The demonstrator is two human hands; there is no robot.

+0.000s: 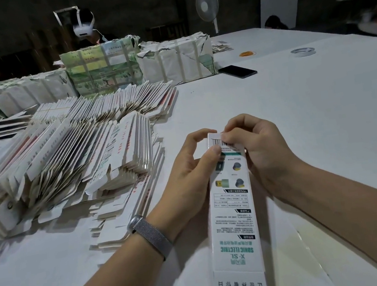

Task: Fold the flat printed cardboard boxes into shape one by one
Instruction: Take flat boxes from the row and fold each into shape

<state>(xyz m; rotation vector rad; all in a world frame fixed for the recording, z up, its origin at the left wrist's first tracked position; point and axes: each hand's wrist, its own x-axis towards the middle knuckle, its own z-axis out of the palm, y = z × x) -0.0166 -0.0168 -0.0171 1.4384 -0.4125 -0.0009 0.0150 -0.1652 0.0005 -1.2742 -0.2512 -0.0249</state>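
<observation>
A long white printed cardboard box (233, 221) with green lettering lies lengthwise between my hands, its far end raised toward the table's middle. My left hand (187, 174) grips that far end from the left, thumb on the barcode panel. My right hand (256, 147) pinches the end flap at the barcode from the right. A large heap of flat printed boxes (75, 159) fills the table to the left of my hands.
Wrapped bundles (175, 59) of box stock stand at the back of the white table (326, 122). A black phone (237, 71), a tape roll (303, 51) and rubber bands (247, 53) lie far right. A fan (207, 5) and another person (87, 28) are behind.
</observation>
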